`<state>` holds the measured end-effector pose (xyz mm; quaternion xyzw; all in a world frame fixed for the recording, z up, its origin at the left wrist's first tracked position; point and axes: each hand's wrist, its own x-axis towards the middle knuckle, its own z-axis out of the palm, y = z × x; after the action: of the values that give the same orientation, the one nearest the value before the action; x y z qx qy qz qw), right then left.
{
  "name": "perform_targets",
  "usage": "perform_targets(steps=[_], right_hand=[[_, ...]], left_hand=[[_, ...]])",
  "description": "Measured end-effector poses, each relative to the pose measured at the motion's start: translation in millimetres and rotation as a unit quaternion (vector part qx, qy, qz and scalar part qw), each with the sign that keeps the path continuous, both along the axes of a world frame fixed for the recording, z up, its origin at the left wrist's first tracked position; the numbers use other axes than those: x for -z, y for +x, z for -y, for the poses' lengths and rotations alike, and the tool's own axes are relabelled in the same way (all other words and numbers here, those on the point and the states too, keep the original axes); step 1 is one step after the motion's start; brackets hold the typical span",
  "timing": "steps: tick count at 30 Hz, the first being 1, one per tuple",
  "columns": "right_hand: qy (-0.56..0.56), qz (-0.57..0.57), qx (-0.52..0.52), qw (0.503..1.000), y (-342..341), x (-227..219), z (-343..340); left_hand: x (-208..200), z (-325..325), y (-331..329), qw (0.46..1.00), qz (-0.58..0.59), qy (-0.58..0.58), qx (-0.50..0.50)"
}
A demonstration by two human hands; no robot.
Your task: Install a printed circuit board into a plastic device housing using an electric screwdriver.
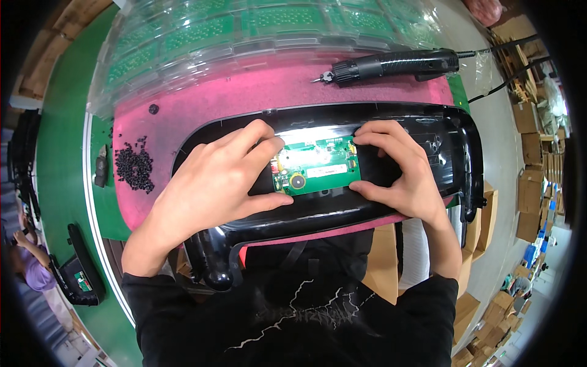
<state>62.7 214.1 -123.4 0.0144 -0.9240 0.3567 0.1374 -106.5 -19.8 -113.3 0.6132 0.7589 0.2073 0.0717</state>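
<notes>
A green circuit board (321, 168) with a pale label and a round yellow-rimmed part lies in the middle of a glossy black plastic housing (293, 220). My left hand (223, 174) grips the board's left edge, thumb at the lower corner and fingers at the upper one. On the opposite edge, my right hand (397, 165) pinches the board between thumb and forefinger. Both hands are closed on it. Whether the board touches the housing floor all over, I cannot tell.
The housing rests on a pink mat (275, 79). Beyond it lie a black electric screwdriver (391, 66) with a cable and clear trays (257, 27) of green boards. Small black screws (133, 166) are heaped at left. Another person (38, 266) is beside a second housing (76, 269).
</notes>
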Motion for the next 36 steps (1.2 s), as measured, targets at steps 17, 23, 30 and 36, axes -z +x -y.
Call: perform_targets(steps=[17, 23, 30, 36], right_hand=[[0.044, 0.003, 0.043, 0.998, -9, 8, 13], [-0.088, -0.049, 0.167, 0.981, 5, -5, -23], [0.058, 0.050, 0.299, 0.951, -4, -38, -131], [-0.141, -0.144, 0.300, 0.933, -55, -33, -115]], left_hand=[[7, 9, -12, 0.997, -0.048, 0.027, 0.045], [-21, 36, -67, 0.969, -0.075, 0.148, -0.184], [-12, 67, -117, 0.930, -0.015, -0.124, -0.347], [1, 52, -132, 0.940, -0.024, -0.077, -0.331]])
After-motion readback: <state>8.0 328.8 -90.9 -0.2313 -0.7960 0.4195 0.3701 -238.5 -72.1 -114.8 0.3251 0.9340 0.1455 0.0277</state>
